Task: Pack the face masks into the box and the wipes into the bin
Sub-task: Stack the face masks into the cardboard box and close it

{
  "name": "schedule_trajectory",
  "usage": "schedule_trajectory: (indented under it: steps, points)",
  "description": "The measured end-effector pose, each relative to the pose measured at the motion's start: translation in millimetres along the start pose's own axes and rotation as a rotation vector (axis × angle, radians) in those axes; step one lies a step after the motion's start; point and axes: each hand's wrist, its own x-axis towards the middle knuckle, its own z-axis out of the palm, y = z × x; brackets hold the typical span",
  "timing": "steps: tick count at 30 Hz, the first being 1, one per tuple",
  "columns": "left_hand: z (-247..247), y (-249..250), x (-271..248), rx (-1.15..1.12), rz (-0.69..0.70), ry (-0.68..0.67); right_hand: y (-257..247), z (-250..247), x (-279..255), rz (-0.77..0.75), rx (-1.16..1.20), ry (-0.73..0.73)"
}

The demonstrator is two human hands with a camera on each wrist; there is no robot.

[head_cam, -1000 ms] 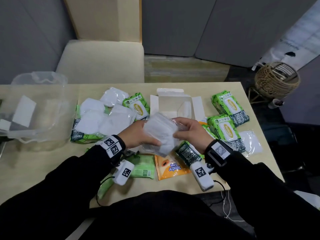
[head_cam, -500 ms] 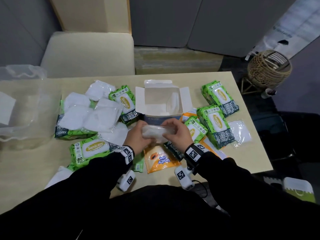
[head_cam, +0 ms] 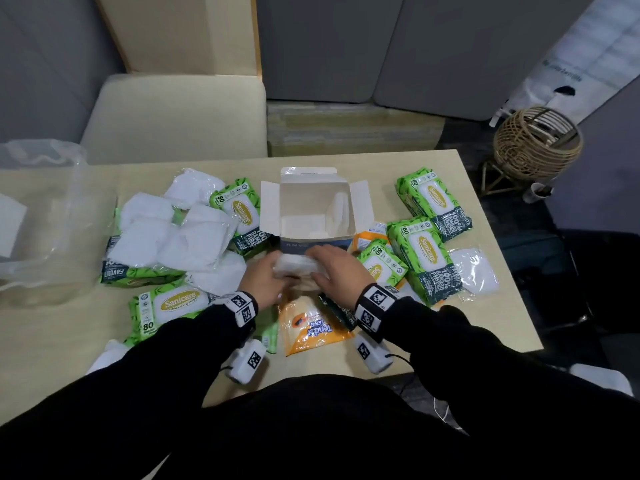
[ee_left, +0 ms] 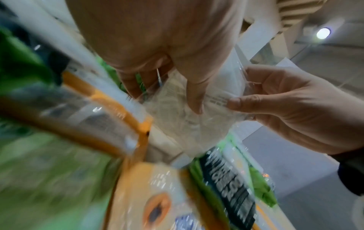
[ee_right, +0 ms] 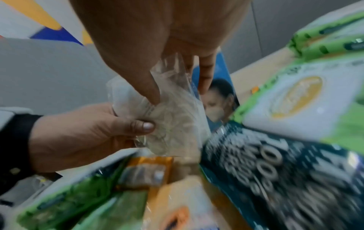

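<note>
Now pinching bagged mask (head_cam: 297, 266) in left hand (head_cam: 265, 279) and right hand (head_cam: 335, 268); best lifting level toward box (head_cam: 313, 211) at 12 o'clock.

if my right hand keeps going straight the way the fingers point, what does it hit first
Probably the near wall of the open box. The right hand holds the wrapped mask just in front of it; depth is uncertain.

"Sanicare" and "80" on green wipes packs (head_cam: 172, 304); "Tender Love" on orange pack (head_cam: 312, 328).
</note>
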Motion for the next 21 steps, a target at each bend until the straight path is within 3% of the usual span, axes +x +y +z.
schedule_trajectory:
  steps: [3,6,12,16,21]
  points:
    - [-32,26,-4,-0.054,0.092,-0.048,-10,-40,-4,-0.035,0.016,0.085]
    - [-73,65,-6,-0.009,0.188,-0.126,-23,-94,-3,-0.058,0.098,0.053]
    - [-113,135,25,0.032,0.337,-0.009,-32,-177,31,0.039,0.138,0.168]
    - [-107,151,59,0.111,0.356,0.157,-17,-185,60,0.175,0.284,0.257]
    - [-85,139,78,0.318,0.287,0.26,7,-153,77,0.379,0.405,0.257]
